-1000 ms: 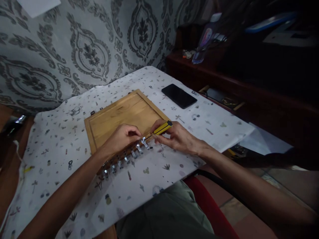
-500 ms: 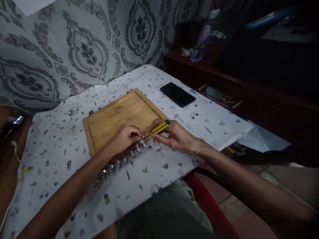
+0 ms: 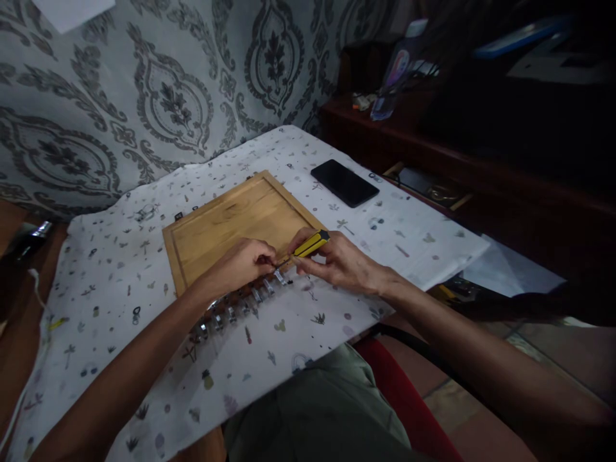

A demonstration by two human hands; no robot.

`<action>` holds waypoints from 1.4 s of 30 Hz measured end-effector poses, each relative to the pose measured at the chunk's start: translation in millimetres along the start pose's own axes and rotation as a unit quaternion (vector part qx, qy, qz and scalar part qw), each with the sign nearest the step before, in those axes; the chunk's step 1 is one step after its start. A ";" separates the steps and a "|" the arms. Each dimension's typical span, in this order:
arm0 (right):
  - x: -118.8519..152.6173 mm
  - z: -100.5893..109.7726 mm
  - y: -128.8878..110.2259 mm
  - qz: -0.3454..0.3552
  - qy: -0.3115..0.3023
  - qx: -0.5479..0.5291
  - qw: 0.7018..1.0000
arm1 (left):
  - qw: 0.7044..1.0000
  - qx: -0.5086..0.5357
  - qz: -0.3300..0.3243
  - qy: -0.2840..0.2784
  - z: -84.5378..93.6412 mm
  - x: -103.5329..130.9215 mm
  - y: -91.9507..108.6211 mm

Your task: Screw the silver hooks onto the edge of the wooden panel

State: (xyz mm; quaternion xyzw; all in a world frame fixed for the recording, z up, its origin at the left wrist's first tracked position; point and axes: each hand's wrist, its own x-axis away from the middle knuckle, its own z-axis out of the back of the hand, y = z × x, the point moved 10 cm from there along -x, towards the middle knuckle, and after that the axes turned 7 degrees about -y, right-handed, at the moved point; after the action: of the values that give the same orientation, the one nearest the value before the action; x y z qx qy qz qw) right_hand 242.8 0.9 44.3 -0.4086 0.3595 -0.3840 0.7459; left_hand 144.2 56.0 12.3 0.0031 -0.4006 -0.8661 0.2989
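Wooden board (image 3: pixel 235 218) lies flat on the printed tablecloth (image 3: pixel 404 234) in the head view, with a row of metal clips (image 3: pixel 257 296) along its near edge. The right hand (image 3: pixel 346 264) grips a yellow-handled tool (image 3: pixel 310 244) between thumb and fingers, its thin shaft angled down toward the clips. The left hand (image 3: pixel 246 262) has its fingertips pinched together beside the shaft's end; whether they hold something small, I cannot tell. My worry is the tool's end skidding off whatever it bears on, since the contact looks tiny and the light poor; a skid could jab the left fingertips or scratch the wood. Uneven pushing might also slide the board over the cloth. Compared with a second ago, both hands have barely moved, though the shaft now shows more plainly between them, and the board lies as it did.
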 end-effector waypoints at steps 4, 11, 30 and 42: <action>0.9 1.1 0.1 0.003 0.006 0.011 1.000 | 1.000 0.010 0.020 -0.010 0.3 6.0 -4.0; 0.5 1.9 -4.0 0.016 0.016 0.015 1.000 | 0.997 -0.034 0.034 0.058 18.5 29.0 -0.1; 0.7 0.5 -1.5 0.006 0.010 0.012 1.000 | 0.941 -0.262 0.165 0.134 -18.6 49.6 19.4; 0.4 0.4 -2.4 0.006 0.012 0.014 1.000 | 0.942 -0.250 0.142 0.173 -17.3 49.1 19.2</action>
State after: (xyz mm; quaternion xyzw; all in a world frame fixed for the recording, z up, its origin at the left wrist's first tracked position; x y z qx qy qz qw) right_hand 242.7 -0.3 46.5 -0.3912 0.3653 -0.3896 0.7495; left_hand 118.0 8.9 25.5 0.0210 -0.1093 -0.8732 0.4744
